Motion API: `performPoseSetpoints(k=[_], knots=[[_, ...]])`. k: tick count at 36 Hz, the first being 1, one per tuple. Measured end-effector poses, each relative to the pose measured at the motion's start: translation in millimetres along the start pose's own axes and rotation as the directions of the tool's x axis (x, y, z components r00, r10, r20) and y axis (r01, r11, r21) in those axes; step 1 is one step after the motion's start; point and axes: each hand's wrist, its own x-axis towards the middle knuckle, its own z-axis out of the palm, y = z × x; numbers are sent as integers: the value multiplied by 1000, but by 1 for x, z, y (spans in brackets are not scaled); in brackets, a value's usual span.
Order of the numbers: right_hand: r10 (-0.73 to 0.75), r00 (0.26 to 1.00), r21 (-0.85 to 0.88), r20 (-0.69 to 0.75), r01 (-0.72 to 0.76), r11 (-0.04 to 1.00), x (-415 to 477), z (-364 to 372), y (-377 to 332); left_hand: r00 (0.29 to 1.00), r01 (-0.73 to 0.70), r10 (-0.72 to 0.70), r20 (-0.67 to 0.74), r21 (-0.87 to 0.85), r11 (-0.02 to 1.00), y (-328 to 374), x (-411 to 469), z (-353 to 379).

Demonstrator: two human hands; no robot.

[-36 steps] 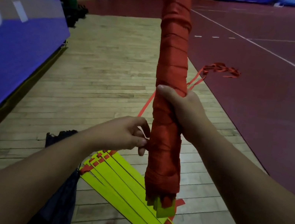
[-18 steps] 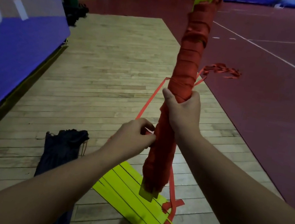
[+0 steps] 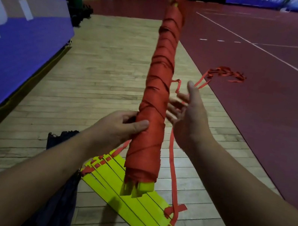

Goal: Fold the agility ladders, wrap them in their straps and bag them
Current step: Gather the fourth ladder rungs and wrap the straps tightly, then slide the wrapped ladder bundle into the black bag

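You have swapped holds. Your left grip, which was pinching the strap, is now clamped round the bundle. Your right grip has let go and stands apart, fingers spread, just right of the bundle by the loose strap. The bundle stands near upright in the air over the second ladder, which lies folded on the floor, with the bag to its left. The wrap looks nearly done, and I judge the strap's tail needs securing next.
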Motion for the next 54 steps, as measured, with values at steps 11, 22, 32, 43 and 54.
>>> performPoseSetpoints(k=[11,22,32,43,54], knots=[[114,992,-560,48,-67,825,-10,30,53,996,81,-72,-48,217,973,-23,-7,-24],[118,991,-635,69,-47,771,-2,62,106,944,289,-143,-299,533,796,-14,-22,-80],[290,947,-659,141,-129,741,-1,84,174,844,517,-335,-418,474,713,-18,-72,-224],[393,902,-842,178,-67,535,9,139,306,540,779,-578,-612,104,618,-190,-160,-323],[533,806,-941,257,82,330,20,159,427,283,922,-644,-711,16,387,-342,-217,-362]])
